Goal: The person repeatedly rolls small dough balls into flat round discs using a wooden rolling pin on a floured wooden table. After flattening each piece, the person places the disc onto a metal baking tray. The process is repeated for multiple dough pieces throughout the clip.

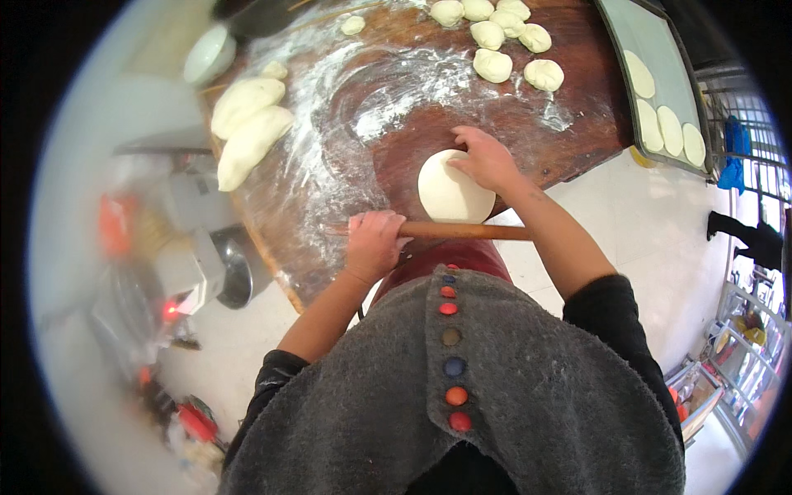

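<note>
A flat round of rolled dough [455, 195] lies near the front edge of the floured wooden table [402, 145]. My right hand [486, 158] rests at its upper right, thumb over the dough and fingers bent beyond its rim. My left hand [374, 244] is closed around the left part of a wooden rolling pin [464, 231], which lies crosswise just below the round. The pin's right end is hidden behind my right forearm. Several dough balls [493, 65] sit at the table's far right, and two large dough lumps [247, 145] lie at the left edge.
A tray [665, 68] with several flat dough rounds [671, 130] stands at the right. A white bowl [210, 54] is at the far left corner, and a metal bowl [232, 269] is below the table's left edge. Part of a person in dark clothes [752, 238] shows far right.
</note>
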Motion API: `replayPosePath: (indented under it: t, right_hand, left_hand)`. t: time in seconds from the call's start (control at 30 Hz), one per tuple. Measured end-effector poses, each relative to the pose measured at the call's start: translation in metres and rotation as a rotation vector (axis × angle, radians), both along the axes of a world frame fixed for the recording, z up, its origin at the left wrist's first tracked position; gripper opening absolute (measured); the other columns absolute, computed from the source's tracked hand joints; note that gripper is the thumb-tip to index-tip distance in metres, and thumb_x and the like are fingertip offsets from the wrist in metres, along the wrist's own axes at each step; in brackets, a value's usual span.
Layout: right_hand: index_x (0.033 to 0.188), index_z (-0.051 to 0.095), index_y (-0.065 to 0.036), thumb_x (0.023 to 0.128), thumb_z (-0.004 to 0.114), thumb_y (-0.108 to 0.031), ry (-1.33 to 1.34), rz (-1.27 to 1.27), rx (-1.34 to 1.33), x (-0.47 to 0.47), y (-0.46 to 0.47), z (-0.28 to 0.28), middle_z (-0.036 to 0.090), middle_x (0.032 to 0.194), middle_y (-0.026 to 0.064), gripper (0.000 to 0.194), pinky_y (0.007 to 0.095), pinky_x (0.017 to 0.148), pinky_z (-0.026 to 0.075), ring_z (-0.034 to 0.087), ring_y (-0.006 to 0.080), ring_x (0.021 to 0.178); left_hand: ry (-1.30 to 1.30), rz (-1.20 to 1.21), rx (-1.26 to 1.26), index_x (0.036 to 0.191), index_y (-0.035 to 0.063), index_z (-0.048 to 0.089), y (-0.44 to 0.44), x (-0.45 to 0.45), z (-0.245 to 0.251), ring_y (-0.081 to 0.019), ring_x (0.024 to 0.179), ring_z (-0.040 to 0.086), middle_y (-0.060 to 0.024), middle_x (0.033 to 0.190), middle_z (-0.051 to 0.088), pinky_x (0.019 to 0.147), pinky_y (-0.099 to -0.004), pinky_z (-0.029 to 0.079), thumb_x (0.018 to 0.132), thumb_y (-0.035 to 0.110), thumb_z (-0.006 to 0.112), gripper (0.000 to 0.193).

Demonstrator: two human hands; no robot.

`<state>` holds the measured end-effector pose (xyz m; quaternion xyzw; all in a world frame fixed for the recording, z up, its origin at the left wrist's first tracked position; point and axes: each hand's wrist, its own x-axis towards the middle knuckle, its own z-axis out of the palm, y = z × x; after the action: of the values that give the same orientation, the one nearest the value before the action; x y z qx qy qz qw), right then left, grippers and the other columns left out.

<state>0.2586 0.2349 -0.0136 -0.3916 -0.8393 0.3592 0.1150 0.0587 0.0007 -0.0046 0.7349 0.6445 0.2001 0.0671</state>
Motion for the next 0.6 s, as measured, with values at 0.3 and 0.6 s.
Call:
replayPosePath:
  t: [0.3, 0.6]
  right_hand:
    - [0.115, 0.064, -0.013, 0.091, 0.064, -0.040, -0.390, -0.077, 0.251, 0.087, -0.019, 0.018, 0.064, 0.121, 0.0061, 0.037, 0.0519, 0.101, 0.041, 0.057, 0.0275, 0.119]
    - [0.106, 0.068, -0.011, 0.100, 0.049, -0.042, -0.199, 0.123, 0.381, -0.007, 0.104, 0.001, 0.068, 0.110, 0.0095, 0.036, 0.0486, 0.090, 0.049, 0.063, 0.0341, 0.102]
  left_hand:
    - [-0.030, 0.302, -0.074, 0.121, 0.0113, 0.061, -0.021, 0.026, -0.016, -0.0283, 0.112, 0.058, -0.0062, 0.116, 0.062, 0.095, -0.0472, 0.040, 0.080, 0.030, 0.076, 0.047]
    - [0.364, 0.668, 0.006, 0.139, 0.0083, 0.055, 0.110, -0.054, 0.001, -0.0350, 0.149, 0.026, -0.0109, 0.156, 0.040, 0.117, -0.0646, 0.016, 0.096, 0.043, 0.056, 0.055]
